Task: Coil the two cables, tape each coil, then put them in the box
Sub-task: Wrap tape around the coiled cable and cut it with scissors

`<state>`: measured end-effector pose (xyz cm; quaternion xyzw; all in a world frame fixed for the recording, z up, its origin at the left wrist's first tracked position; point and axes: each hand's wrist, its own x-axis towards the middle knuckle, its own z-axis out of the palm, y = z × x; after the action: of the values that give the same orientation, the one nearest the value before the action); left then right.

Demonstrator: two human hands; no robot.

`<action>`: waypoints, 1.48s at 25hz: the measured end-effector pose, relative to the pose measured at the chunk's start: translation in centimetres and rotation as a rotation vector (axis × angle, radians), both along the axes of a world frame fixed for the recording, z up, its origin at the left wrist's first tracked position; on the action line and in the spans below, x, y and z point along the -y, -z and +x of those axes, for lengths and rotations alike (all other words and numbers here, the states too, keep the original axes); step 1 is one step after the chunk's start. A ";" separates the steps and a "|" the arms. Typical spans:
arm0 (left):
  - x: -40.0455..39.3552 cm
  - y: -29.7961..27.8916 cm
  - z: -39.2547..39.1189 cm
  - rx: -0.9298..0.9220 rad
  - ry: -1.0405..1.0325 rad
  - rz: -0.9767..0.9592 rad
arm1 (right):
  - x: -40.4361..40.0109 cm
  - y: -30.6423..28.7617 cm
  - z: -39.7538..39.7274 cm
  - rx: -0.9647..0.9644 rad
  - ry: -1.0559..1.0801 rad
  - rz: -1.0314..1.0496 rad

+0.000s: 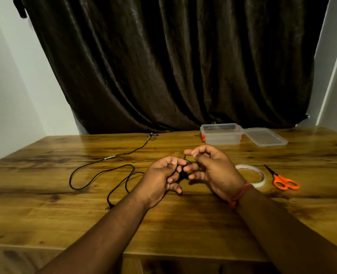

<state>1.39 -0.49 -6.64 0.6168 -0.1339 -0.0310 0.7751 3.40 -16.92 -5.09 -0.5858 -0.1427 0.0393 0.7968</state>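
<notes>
Both hands meet over the middle of the wooden table [45,194], in front of the clear plastic box [222,135]. The left hand [161,178] has its fingers curled around a small dark bundle of black cable [102,171], thumb pressed on top. The right hand [211,169] pinches a thin strand of that same cable between thumb and forefinger, lifting a little loop just above the left hand's grip; its other fingers are loosely bent.

The rest of the cable trails away from the box, to the left of the hands, lying in slack loops on the table, with a metal plug [107,208] at the near end. A thinner run of it leads back toward the far edge and ends near a small metal piece [150,136], left of the box. Whether that is a second cable, I cannot tell.

The box stands open, its lid [266,137] flat just to its right. Nearer than the box, beside the right wrist, lie a roll of clear tape [261,176] and orange-handled scissors [282,179].
</notes>
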 end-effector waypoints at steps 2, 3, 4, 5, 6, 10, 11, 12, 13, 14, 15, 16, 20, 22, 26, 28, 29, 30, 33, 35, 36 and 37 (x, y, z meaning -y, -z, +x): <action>0.1 0.1 -0.1 0.028 0.014 0.053 | -0.3 0.2 0.0 0.030 -0.042 -0.028; 0.1 0.2 -0.1 0.042 0.019 0.077 | -0.3 0.4 0.1 0.047 -0.052 -0.051; 0.1 0.2 -0.1 0.056 0.022 0.098 | -0.2 0.5 0.2 0.064 -0.058 -0.079; 0.0 0.3 -0.1 0.068 0.022 0.118 | -0.2 0.6 0.3 0.075 -0.063 -0.105; 0.0 0.3 -0.1 0.076 0.020 0.133 | -0.2 0.6 0.3 0.078 -0.066 -0.123; -0.2 0.2 0.1 0.074 0.017 0.089 | -0.3 0.7 0.6 0.046 -0.028 -0.111; -0.2 0.2 0.2 0.067 0.018 0.079 | -0.3 0.7 0.6 0.043 -0.021 -0.114; -0.1 0.2 0.1 0.059 0.018 0.073 | -0.4 0.7 0.6 0.044 -0.016 -0.125; -0.1 0.2 0.1 0.050 0.015 0.068 | -0.4 0.8 0.6 0.044 -0.011 -0.138; 0.0 0.2 0.1 0.040 0.012 0.060 | -0.4 0.8 0.6 0.045 -0.008 -0.151; 0.0 0.2 0.0 0.032 0.009 0.050 | -0.5 0.8 0.6 0.049 -0.007 -0.163; 0.1 0.2 0.0 0.025 0.005 0.043 | -0.5 0.8 0.6 0.056 -0.006 -0.173; 0.2 0.1 0.1 0.014 -0.037 0.074 | -0.6 0.8 0.5 0.091 0.008 -0.211; 0.3 0.1 0.1 -0.001 -0.048 0.079 | -0.6 0.9 0.5 0.111 0.026 -0.234; 0.3 0.0 0.0 -0.008 -0.054 0.088 | -0.7 0.9 0.5 0.153 0.072 -0.284; 0.3 0.0 -0.1 -0.020 -0.052 0.080 | -0.7 0.9 0.4 0.174 0.100 -0.320; 0.3 -0.1 -0.1 -0.024 -0.053 0.073 | -0.6 1.0 0.4 0.181 0.123 -0.342; 0.3 -0.1 -0.1 -0.027 -0.055 0.068 | -0.5 1.0 0.4 0.194 0.155 -0.373; 0.4 0.0 0.0 -0.023 -0.062 0.063 | 0.0 1.0 0.2 0.376 0.339 -0.565; 0.4 0.2 0.1 -0.019 -0.062 0.065 | 0.1 0.8 -0.2 0.597 0.469 -0.758; 0.4 0.3 0.1 -0.017 -0.058 0.065 | 0.1 0.6 -0.4 0.673 0.493 -0.827; 0.4 0.4 0.2 -0.014 -0.052 0.065 | -0.1 0.6 -0.5 0.719 0.496 -0.884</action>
<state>1.57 -0.88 -7.04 0.6445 -0.1111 -0.0194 0.7562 2.87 -16.86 -5.72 -0.8527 -0.2318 -0.2915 0.3664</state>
